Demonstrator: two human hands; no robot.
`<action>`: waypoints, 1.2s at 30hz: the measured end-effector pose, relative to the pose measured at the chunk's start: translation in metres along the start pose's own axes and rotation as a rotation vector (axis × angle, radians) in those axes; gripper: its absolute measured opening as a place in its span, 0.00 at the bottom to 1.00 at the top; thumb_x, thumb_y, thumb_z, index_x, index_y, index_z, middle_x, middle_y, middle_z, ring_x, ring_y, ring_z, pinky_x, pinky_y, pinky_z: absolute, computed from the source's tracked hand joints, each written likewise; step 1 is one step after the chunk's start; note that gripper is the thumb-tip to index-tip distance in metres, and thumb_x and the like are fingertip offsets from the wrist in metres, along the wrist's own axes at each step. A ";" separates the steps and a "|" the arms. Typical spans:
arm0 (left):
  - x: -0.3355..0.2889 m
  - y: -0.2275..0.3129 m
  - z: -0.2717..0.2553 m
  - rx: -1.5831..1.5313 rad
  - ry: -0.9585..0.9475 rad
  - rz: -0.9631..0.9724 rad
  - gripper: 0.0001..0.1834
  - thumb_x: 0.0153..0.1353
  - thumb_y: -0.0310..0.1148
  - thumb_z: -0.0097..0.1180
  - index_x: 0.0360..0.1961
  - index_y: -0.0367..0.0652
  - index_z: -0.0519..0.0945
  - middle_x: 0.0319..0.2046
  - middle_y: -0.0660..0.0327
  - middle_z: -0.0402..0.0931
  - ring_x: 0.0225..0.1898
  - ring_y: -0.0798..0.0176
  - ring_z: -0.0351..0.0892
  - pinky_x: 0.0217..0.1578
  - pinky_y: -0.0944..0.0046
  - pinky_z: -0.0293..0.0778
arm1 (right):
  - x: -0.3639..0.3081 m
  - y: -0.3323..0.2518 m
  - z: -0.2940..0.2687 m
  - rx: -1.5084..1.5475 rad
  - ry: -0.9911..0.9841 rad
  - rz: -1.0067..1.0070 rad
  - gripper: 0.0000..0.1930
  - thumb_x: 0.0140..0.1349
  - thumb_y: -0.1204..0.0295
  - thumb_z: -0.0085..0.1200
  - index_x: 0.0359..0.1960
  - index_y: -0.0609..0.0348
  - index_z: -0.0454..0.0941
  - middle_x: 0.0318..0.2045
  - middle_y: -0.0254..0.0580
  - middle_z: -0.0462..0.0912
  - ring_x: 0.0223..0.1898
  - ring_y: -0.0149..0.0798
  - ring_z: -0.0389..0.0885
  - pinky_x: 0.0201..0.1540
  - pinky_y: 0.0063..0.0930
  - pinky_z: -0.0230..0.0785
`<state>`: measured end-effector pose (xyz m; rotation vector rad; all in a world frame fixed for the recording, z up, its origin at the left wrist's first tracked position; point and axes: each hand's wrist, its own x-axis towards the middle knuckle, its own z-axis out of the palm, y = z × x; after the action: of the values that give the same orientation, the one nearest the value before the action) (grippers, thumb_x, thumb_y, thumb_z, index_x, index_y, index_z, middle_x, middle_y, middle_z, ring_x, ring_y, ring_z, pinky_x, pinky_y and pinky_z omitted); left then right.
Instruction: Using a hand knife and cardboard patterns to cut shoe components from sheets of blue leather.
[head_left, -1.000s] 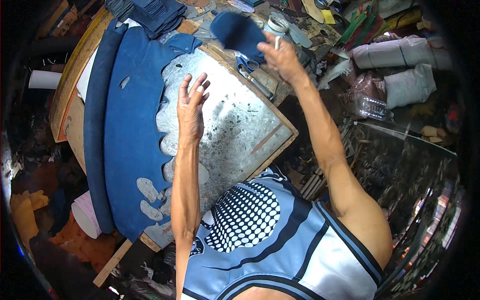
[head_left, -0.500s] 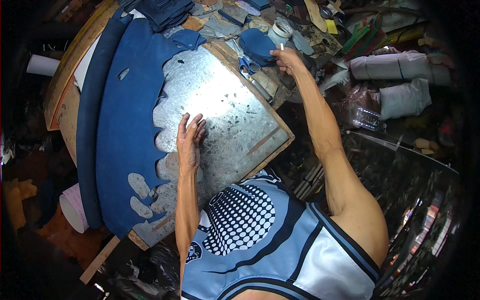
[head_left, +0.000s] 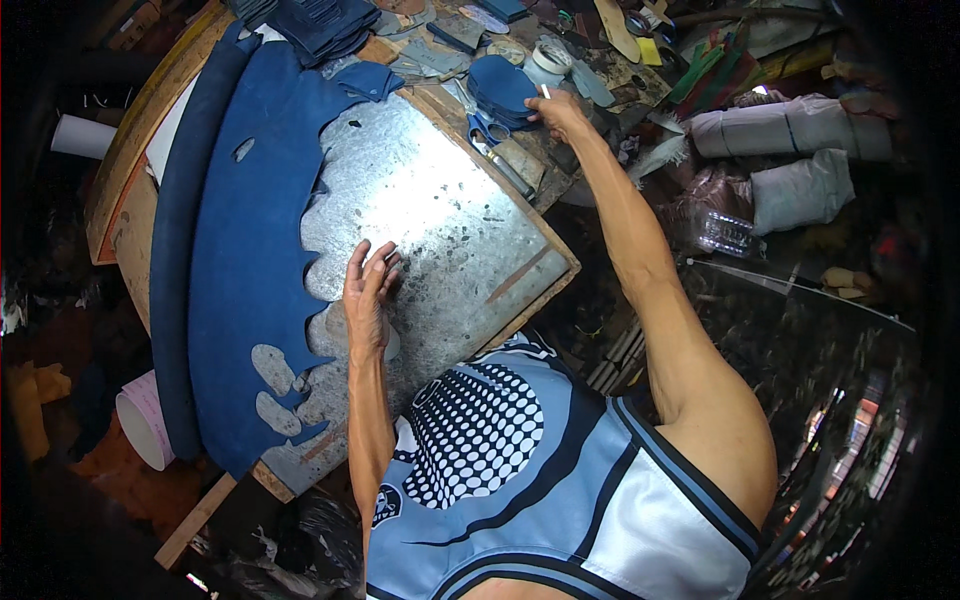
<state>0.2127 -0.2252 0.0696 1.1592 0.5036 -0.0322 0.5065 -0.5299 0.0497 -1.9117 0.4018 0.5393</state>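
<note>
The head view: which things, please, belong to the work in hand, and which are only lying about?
Likely in the work:
stack of rounded blue pieces, at the right hand
blue sheet with cut-away edge
grey board, below the open left hand

Apparently just lying about:
white wrapped bundle
clear plastic container
pale roll, lower left

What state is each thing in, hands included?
Left hand: empty, loosely open, over the metal-topped board.
Right hand: holding a white stick, at the blue cut pieces.
Blue sheet: partly rolled, one edge scalloped, holed.
Blue cut pieces: stacked.
Blue-handled scissors: lying down, blade opening unclear.
Metal-topped board: spotted, partly covered.
White bundle: lying, dark-banded.
</note>
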 end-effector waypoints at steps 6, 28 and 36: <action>-0.045 -0.003 -0.052 0.043 0.092 0.025 0.31 0.69 0.38 0.56 0.67 0.35 0.62 0.54 0.48 0.77 0.55 0.56 0.78 0.56 0.61 0.73 | 0.026 0.050 0.001 -0.386 0.641 -0.690 0.19 0.65 0.64 0.56 0.54 0.61 0.77 0.31 0.42 0.83 0.21 0.28 0.72 0.24 0.26 0.63; -0.141 -0.017 -0.170 1.087 0.817 0.419 0.17 0.61 0.39 0.63 0.47 0.39 0.83 0.36 0.57 0.82 0.33 0.58 0.80 0.44 0.58 0.72 | -0.292 -0.157 0.137 0.815 -1.531 -0.951 0.08 0.56 0.75 0.46 0.20 0.57 0.66 0.16 0.31 0.66 0.20 0.31 0.66 0.39 0.39 0.70; -0.102 0.012 -0.217 1.188 0.378 0.295 0.24 0.59 0.45 0.63 0.49 0.37 0.82 0.31 0.43 0.84 0.37 0.47 0.85 0.49 0.50 0.76 | -0.462 -0.195 0.247 0.934 -1.613 -1.198 0.09 0.47 0.82 0.45 0.13 0.57 0.63 0.12 0.28 0.63 0.16 0.30 0.64 0.46 0.45 0.73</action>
<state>0.0464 -0.0522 0.0552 2.4238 0.6558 0.1696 0.1713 -0.2127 0.3658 -0.2007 -1.2460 0.6599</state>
